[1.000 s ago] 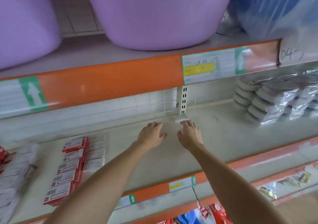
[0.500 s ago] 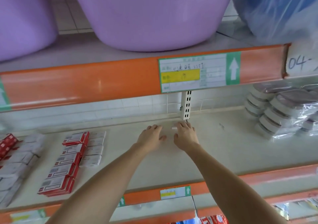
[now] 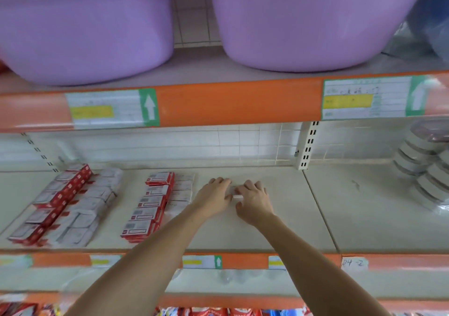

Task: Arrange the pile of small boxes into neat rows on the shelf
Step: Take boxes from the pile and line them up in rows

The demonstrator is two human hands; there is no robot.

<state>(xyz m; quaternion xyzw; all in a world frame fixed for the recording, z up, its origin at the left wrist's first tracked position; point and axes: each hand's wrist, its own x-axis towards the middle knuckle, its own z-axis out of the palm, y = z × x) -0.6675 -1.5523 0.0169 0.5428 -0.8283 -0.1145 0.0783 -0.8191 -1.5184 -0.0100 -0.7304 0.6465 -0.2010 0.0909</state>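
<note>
Both hands meet mid-shelf (image 3: pixel 279 218): the left hand (image 3: pixel 213 197) and right hand (image 3: pixel 254 200) have curled fingers pinching 1 small white box (image 3: pixel 236 193) (mostly hidden) between them. To the left lie 2 rows of red-and-white boxes (image 3: pixel 150 206), with another group (image 3: pixel 63 204) farther left.

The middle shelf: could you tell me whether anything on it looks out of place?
One small white box sits alone between the left hand and right hand, apart from the neat rows.
</note>
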